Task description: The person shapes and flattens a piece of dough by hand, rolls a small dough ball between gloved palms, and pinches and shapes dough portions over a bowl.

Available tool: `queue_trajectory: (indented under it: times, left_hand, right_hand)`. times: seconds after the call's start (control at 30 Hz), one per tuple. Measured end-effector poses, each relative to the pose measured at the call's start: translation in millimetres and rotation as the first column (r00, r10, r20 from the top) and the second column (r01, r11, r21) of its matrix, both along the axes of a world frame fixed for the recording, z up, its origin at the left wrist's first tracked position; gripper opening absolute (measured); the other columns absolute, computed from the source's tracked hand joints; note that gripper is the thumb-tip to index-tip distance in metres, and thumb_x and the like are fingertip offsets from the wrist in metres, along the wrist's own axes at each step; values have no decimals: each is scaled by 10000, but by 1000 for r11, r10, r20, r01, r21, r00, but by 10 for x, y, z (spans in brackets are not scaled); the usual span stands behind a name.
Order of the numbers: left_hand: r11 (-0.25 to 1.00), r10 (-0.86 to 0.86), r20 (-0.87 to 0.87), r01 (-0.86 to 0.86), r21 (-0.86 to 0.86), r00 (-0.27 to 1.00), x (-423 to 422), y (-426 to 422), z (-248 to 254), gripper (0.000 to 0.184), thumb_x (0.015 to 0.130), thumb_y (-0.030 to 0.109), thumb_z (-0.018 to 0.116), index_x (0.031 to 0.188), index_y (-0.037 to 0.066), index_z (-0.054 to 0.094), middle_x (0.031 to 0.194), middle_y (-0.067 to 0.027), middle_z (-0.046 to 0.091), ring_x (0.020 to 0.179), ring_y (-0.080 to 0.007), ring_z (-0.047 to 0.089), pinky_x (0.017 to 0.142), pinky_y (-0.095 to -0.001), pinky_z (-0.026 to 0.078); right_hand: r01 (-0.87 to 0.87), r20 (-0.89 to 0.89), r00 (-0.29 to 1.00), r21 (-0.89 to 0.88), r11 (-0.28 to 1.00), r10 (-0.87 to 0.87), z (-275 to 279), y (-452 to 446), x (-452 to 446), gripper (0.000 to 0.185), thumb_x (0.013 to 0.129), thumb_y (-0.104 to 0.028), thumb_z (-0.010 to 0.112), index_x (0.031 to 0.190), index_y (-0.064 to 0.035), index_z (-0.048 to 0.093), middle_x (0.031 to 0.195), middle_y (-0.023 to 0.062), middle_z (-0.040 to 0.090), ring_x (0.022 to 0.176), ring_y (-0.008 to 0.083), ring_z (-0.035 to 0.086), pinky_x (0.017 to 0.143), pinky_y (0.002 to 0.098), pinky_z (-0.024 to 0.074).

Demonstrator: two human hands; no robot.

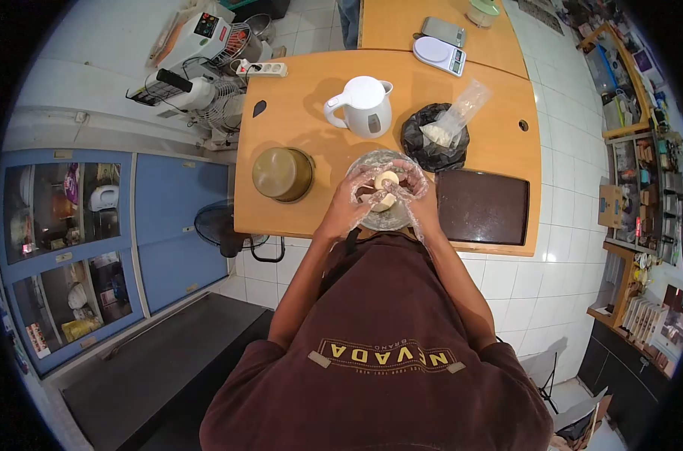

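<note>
In the head view, the left hand [350,197] and the right hand [418,189] are both smeared with white and curl inward, fingers gripping pale dough [387,180] between them. The dough is above a metal bowl [391,219], which sits at the middle of the tabletop's near edge; a rounded part shows on top and a flatter part below, and whether they are joined cannot be told. Just right of the bowl, a dark tray [483,208] fills the tabletop's near right corner. Beyond the bowl and tray lies a black plastic bag [414,143], with a clear bag [462,113] of pale powder leaning out of it. A white kettle [368,109] stands between the bowl and the far edge, its handle toward the left edge. A brownish-gold pot [281,174] is near the left edge, a power strip [263,69] at the far left corner, and a white scale [438,54] across the far edge.
</note>
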State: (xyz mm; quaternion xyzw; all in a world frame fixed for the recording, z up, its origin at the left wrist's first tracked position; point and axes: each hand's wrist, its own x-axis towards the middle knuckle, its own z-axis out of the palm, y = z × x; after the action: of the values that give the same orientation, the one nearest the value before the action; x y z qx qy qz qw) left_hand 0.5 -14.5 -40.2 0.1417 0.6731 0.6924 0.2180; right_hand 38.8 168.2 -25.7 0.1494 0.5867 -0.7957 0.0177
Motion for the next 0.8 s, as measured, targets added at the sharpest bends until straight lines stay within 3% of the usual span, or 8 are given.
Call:
queue_trajectory:
  times: [0.07,0.17,0.27,0.37,0.47,0.63,0.8]
  left_hand:
    - [996,-49,20,50,-80,999,-49,-16,122,486,967,63,725,1424,-22,584,1404,-106,507,1194,-184,600,1023,-326,502]
    - [998,35,-43,-38,-53,998,-5,44,173,493,894,25,753,1360,-41,604,1333,-177,604,1190,-226,643,1004,-338,537]
    - [985,52,-215,-85,-148,975,12,42,-204,508,890,52,776,1356,-48,603,1364,-179,594,1196,-229,644,1014,-342,533]
    - [995,74,-16,-75,-67,997,19,54,27,508,892,75,786,1352,-49,607,1409,-186,567,1217,-230,632,1031,-349,526]
    - [993,-33,-83,24,-115,996,-50,-50,-40,444,946,79,754,1351,-43,618,1397,-121,512,1275,-196,558,1057,-346,490]
    - [996,-55,-48,51,-79,997,-49,-18,197,436,946,67,751,1347,-42,622,1387,-113,515,1255,-189,572,1045,-341,497]
    - [997,44,-61,-47,-53,997,3,14,128,443,942,106,757,1343,-30,624,1315,-119,589,1128,-203,644,995,-332,532]
  right_hand:
    - [10,1,1000,-13,1000,-10,45,-7,-2,456,918,-57,789,1336,-15,612,1094,69,713,975,116,661,871,277,532]
    - [72,-35,996,-102,992,-76,-18,-40,1,452,918,-48,783,1336,-16,613,1090,69,717,970,117,668,867,278,536]
    - [116,-12,993,-126,985,-118,-15,-73,-9,440,919,-39,775,1328,-16,616,1096,70,719,972,120,672,868,282,543]
    - [51,11,999,-125,991,-50,-30,-23,10,426,920,-24,766,1319,-10,617,1099,73,719,981,124,675,873,289,551]
    - [-11,-6,1000,-92,996,10,-36,7,6,423,917,-10,761,1314,-5,615,1107,78,721,986,127,678,870,292,556]
    - [31,16,999,-96,995,-30,-11,-45,29,413,917,-10,765,1305,-5,625,1123,87,722,992,133,680,868,292,559]
    - [107,36,994,-146,983,-103,42,-101,27,417,922,-28,773,1313,-13,631,1104,74,720,986,126,674,871,281,548]
